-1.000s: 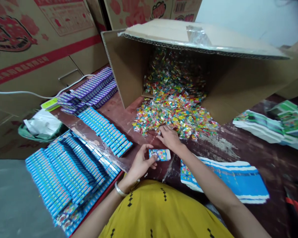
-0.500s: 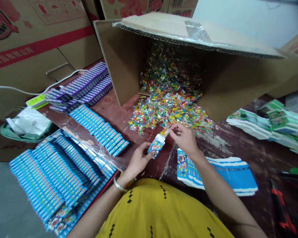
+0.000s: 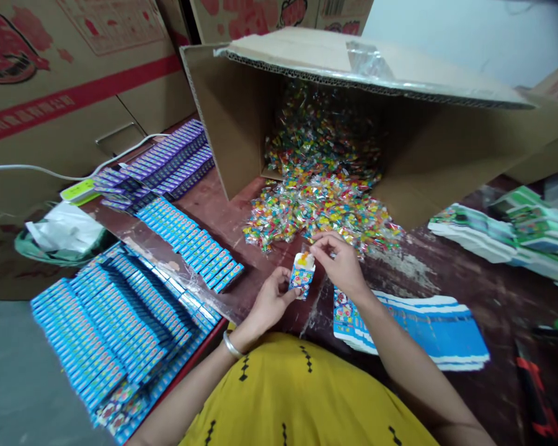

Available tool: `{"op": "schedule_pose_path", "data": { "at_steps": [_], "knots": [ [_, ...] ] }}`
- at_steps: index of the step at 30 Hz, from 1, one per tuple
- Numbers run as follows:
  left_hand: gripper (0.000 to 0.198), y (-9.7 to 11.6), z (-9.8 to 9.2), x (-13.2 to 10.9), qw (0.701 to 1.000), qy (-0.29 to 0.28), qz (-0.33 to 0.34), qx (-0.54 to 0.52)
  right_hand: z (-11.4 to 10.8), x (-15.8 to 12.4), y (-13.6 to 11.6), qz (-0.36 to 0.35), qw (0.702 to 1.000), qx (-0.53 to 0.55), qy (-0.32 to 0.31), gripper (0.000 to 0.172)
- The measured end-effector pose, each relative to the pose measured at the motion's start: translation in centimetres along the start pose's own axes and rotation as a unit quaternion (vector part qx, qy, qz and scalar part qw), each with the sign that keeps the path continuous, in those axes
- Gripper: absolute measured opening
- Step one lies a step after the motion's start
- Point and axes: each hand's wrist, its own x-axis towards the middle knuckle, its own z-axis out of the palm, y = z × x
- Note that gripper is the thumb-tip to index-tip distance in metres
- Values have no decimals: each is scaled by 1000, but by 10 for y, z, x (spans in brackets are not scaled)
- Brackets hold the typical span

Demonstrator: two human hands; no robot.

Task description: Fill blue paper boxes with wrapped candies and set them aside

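Note:
My left hand (image 3: 270, 301) grips a small blue printed box (image 3: 302, 275), held upright with its top open. My right hand (image 3: 341, 260) pinches a small wrapped candy (image 3: 305, 257) at the box's open mouth. Just beyond lies a heap of colourful wrapped candies (image 3: 320, 207), spilling out of a big cardboard carton (image 3: 400, 93) lying on its side. Under my right forearm sits a stack of flat blue box blanks (image 3: 428, 328).
Rows of filled blue boxes (image 3: 121, 328) cover the left of the dark red table (image 3: 446, 272), with more blue ones (image 3: 190, 238) and purple ones (image 3: 162, 164) behind. Green box blanks (image 3: 506, 238) lie at the right. A red-handled tool (image 3: 537, 384) lies at the lower right. Printed cartons stand at the back left.
My right hand left the candy heap with a candy and came to the box. My left hand turned the box from lying flat to upright with its mouth up.

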Motion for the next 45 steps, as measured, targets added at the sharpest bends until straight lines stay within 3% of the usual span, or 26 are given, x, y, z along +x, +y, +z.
{"op": "schedule_pose_path", "data": {
  "at_steps": [4,8,12,15,20,24,27,30,38,45],
  "knots": [
    [24,1,4,3,1000,6,16,-26,1,-5,1,-2,999,-7,-44,12],
    [33,12,5,0,997,43,49,-37,-4,-10,0,9,995,31,-99,25],
    [63,21,7,-4,994,61,76,-52,1,-20,3,86,985,123,-90,28],
    [55,19,7,-3,993,36,78,-75,14,-30,11,103,978,166,-71,28],
    [34,8,7,-2,994,2,59,-95,25,-43,23,85,988,128,-29,16],
    [40,5,6,-1,991,0,57,-123,27,-42,26,83,985,149,-7,15],
    [47,6,7,0,984,26,69,-161,28,-41,22,112,976,182,35,28],
    [52,6,7,-2,980,29,53,-189,28,-39,20,119,974,193,3,24],
    [37,5,2,-8,995,20,92,-22,14,-30,28,202,953,189,-123,28],
    [48,6,2,-4,995,-17,97,32,9,-27,26,218,943,222,-120,28]
  ]
}}
